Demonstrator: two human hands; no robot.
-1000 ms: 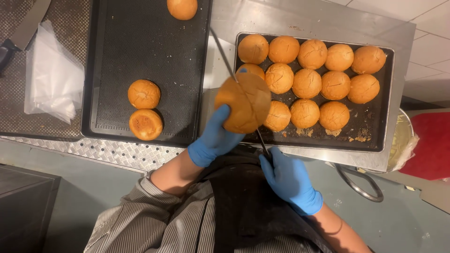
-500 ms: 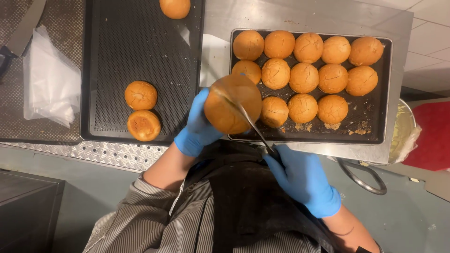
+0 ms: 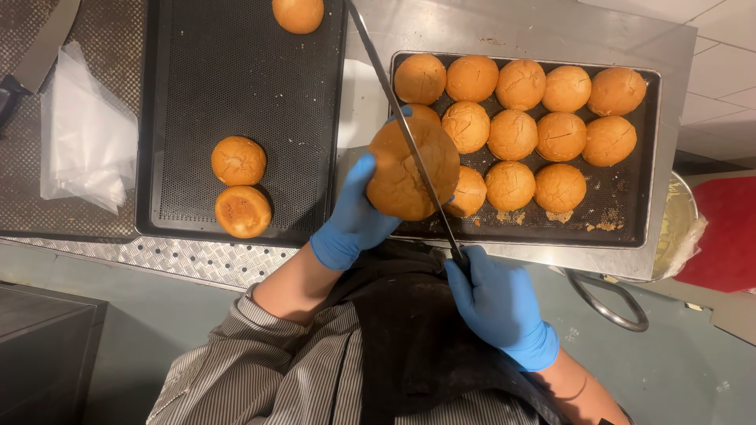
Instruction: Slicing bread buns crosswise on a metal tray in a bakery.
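Centre of frame: left hand (image 3: 356,214), blue glove, grasps a round golden bun (image 3: 411,168), fingers wrapped around its left side and far edge, holding it up over the near left corner of the right-hand tray. Right hand (image 3: 496,303), also blue-gloved, is clenched around the handle of a long thin knife (image 3: 405,134). The blade runs from the handle at lower centre diagonally up to the top of the frame, crossing the bun's face right of its middle. Whether the blade is inside the bun or only against it: cannot tell.

Right half: dark baking tray (image 3: 622,201) carrying thirteen or so whole buns (image 3: 512,135) in rows, crumbs on the bare near strip. It sits on a steel counter (image 3: 551,31).

Left half: perforated black tray (image 3: 236,79), mostly bare. Two bun pieces (image 3: 240,186) lie just beside each other near its lower edge, one more bun (image 3: 298,13) at the top edge, cut off by the frame.

Far left: crumpled clear plastic bag (image 3: 87,142) on textured metal.

Lower right: wire handle loop (image 3: 606,303) and a red item (image 3: 724,236) at the frame edge.

Bottom: striped sleeves, dark apron (image 3: 409,346).
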